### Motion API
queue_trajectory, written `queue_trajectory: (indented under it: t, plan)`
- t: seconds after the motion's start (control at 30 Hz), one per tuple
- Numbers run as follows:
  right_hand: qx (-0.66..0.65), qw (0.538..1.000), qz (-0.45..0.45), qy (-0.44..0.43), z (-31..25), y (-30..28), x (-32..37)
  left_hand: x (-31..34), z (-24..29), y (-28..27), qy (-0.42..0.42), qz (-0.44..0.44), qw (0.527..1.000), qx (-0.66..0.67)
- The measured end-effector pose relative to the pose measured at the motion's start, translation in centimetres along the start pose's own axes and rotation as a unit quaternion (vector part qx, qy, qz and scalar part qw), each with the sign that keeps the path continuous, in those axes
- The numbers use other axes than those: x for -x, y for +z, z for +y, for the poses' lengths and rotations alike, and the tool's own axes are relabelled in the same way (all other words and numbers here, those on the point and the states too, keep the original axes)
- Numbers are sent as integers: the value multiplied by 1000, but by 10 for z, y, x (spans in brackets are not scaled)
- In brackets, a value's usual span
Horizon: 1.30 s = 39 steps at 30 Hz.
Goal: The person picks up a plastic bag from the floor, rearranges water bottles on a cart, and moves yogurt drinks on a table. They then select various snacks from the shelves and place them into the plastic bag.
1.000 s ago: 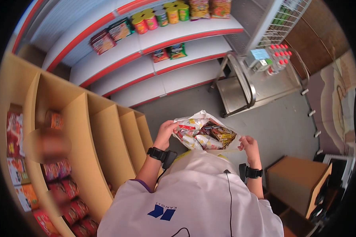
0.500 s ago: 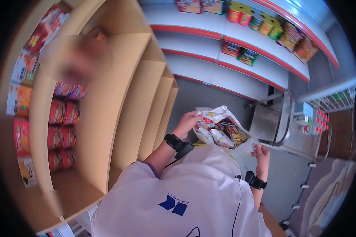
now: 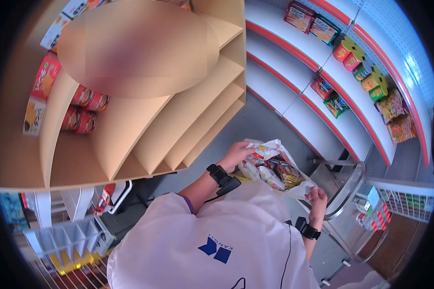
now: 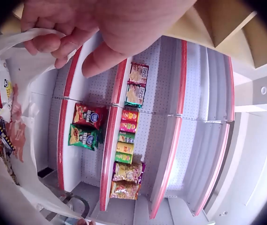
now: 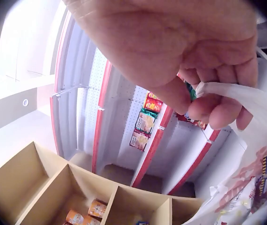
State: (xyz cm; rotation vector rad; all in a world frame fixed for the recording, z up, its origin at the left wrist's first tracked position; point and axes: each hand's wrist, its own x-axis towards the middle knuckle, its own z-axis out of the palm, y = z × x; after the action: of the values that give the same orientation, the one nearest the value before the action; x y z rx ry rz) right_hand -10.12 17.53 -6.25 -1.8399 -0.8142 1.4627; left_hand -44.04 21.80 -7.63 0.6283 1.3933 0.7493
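A white plastic bag (image 3: pixel 301 191) hangs with its mouth spread wide in front of the person's body. Inside lie several snack packets (image 3: pixel 270 176), mostly white, with a brown and yellow one at the right. My left hand (image 3: pixel 237 155) holds the bag's left rim; in the left wrist view its fingers (image 4: pixel 46 43) curl over the film. At the opposite side, my right hand (image 3: pixel 318 201) grips the rim, and the right wrist view shows the fingers (image 5: pixel 206 108) bent round the gathered plastic.
Wooden shelving (image 3: pixel 197 115) stands close on the left, with red tubs (image 3: pixel 86 123) in one compartment. White shelves with red edges (image 3: pixel 294 67) carry noodle packs (image 3: pixel 301 17) and cans (image 3: pixel 354 60). A metal trolley (image 3: pixel 345 192) with red-capped bottles (image 3: pixel 381 219) stands at the right.
The head view has swung left, bringing the wooden shelving's end and a grey rack into sight. Both hands keep hold of the bag, which stays spread in front of the body.
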Motion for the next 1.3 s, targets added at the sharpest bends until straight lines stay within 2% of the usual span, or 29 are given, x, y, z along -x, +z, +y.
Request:
queue_trajectory:
  t: [0.07, 0.2, 0.33, 0.37, 0.5, 0.6, 0.67, 0.73, 0.77, 0.9, 1.0, 1.1, 1.2, 1.23, 1.3]
  plan:
    - [6, 999, -44, -13, -5, -9, -12, 2, -11, 9, 20, 24, 999, 39]
    - [10, 993, -114, -40, -9, -26, -42, 27, -10, 25, -17, 97, 992, 82]
    - [66, 986, -137, -68, -18, -36, -66, 51, -20, 48, -33, 162, 978, 129]
    - [72, 985, -139, -69, -18, -39, -73, 55, -25, 48, -34, 137, 982, 122]
    - [67, 982, -162, -67, -33, -47, -91, 65, -44, 56, -53, 175, 975, 124]
    - [89, 978, -175, -75, -43, -51, -102, 75, -44, 68, -47, 164, 975, 144]
    - [92, 977, -181, -67, -54, -46, -104, 72, -47, 68, -44, 124, 981, 146]
    - [98, 977, -173, -71, -57, -47, -104, 69, -56, 73, -62, 133, 980, 132]
    - [97, 978, -169, -73, -55, -50, -106, 68, -57, 74, -79, 145, 980, 112]
    - [110, 976, -169, -85, -51, -52, -108, 71, -42, 82, -71, 129, 984, 104]
    - [107, 974, -172, -99, -45, -59, -113, 64, -43, 84, -63, 152, 983, 87]
    - [110, 978, -160, -73, -42, -58, -112, 62, -38, 87, -47, 123, 987, 90]
    - [133, 976, -152, -87, -38, -59, -103, 64, -18, 90, -51, 93, 986, 132]
    - [143, 975, -151, -81, -37, -57, -100, 57, -25, 87, -70, 123, 986, 89]
    - [123, 978, -147, -77, -29, -58, -98, 48, -30, 83, -57, 100, 990, 87]
